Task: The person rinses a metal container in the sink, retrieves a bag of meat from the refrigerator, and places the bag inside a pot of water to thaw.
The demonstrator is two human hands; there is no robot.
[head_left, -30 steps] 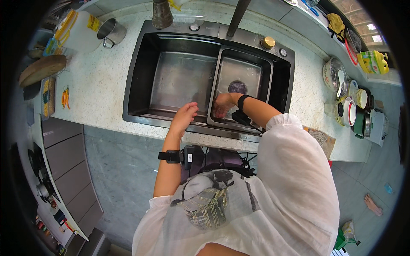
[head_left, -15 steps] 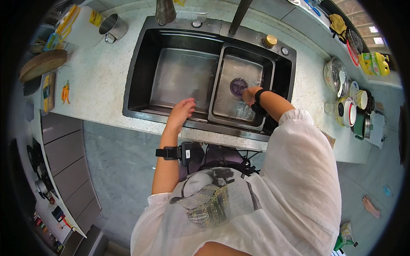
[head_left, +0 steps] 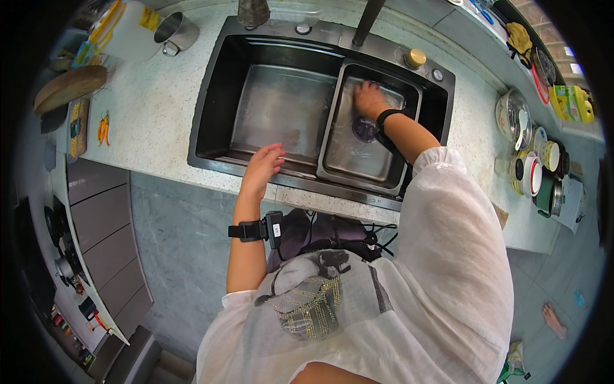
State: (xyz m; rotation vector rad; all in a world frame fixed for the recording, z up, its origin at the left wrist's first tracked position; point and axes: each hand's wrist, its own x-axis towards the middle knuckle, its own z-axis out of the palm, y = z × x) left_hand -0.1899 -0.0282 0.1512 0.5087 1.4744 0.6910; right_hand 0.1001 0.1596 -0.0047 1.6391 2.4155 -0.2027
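A dark double sink (head_left: 211,96) is set into a speckled counter (head_left: 153,109). My right hand (head_left: 369,99) reaches into the smaller right basin (head_left: 358,160) and lies flat on its steel floor near the far wall, just beyond the round drain (head_left: 364,130). I see nothing gripped in it. A black band sits on that wrist. My left hand (head_left: 262,169) rests on the sink's front rim beside the larger left basin (head_left: 275,109), fingers loosely spread and holding nothing. A black strap with a small device is on the left forearm.
A faucet (head_left: 371,19) and a gold knob (head_left: 416,59) stand behind the basins. A metal mug (head_left: 176,31), a white jug (head_left: 128,19), a round wooden board (head_left: 69,86) and carrots (head_left: 103,128) lie at left. Pots and bowls (head_left: 527,147) crowd the right counter.
My right hand has slid from the near end of the right basin, past the drain, to its far end. My left hand stays at the sink's front rim, shifted slightly.
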